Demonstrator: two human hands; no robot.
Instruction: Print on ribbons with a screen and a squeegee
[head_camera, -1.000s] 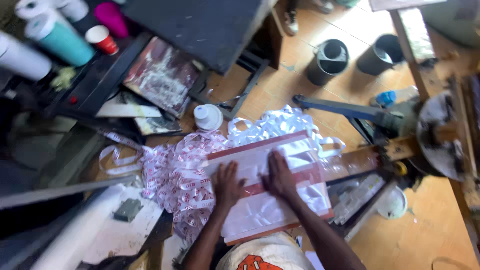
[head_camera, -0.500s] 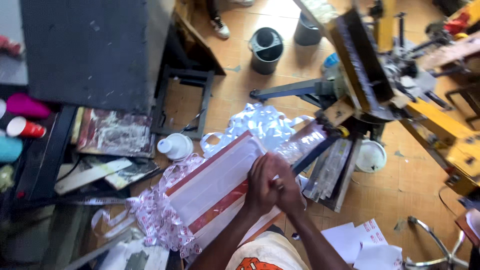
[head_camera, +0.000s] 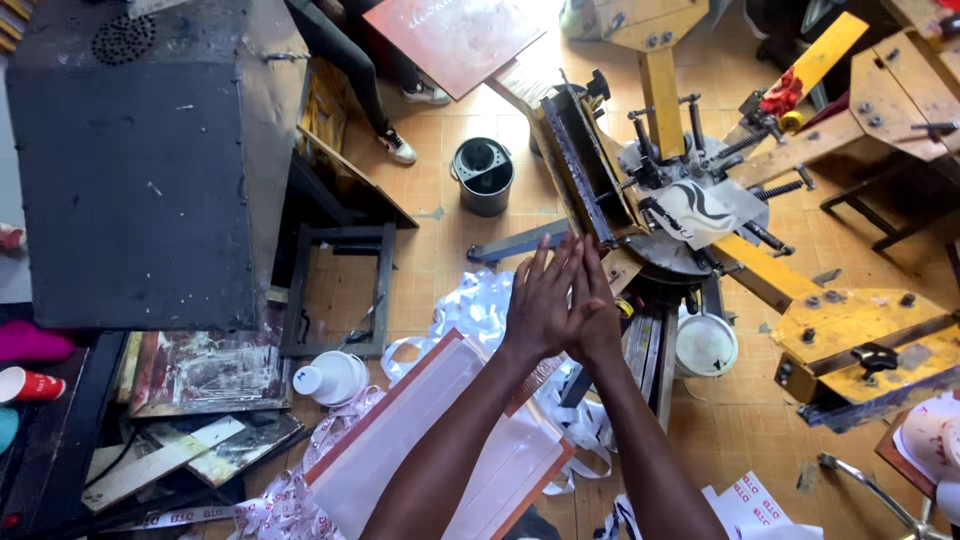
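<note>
**Pressing palms together above a loose stack, with nothing held**

Pressing flat against each other, the left hand (head_camera: 540, 300) and the right hand (head_camera: 597, 315) were raised in front of the person, fingers straight and pointing away. Both were closed only on one another: no sheet, tool or strap showed between the palms, though a thin item sandwiched there could not be ruled out from this view.

Below the forearms lay the white panel with an orange border (head_camera: 400, 440), resting tilted on a heap of white printed bags (head_camera: 480, 310) and ribbon-like handles. Neither hand touched it. Judged from how it lay, the panel was the likeliest thing to slip, since it sat unsupported on a soft, uneven pile and could slide toward the floor or the clutter at the left.

A second hazard seemed to be the screen-printing carousel (head_camera: 690, 210) just beyond the fingertips. Its yellow arms and dark frame stood near the raised hands, so a forward reach might have knocked knuckles on metal or smeared ink onto skin and then onto the white material.

A white tub with a lid (head_camera: 706, 345) stood just beside the carousel base, and a white squeeze bottle (head_camera: 330, 378) lay near the panel's left corner; either could have been tipped by an elbow. The black bucket (head_camera: 483, 172) stood well apart on the tiled floor.
</note>
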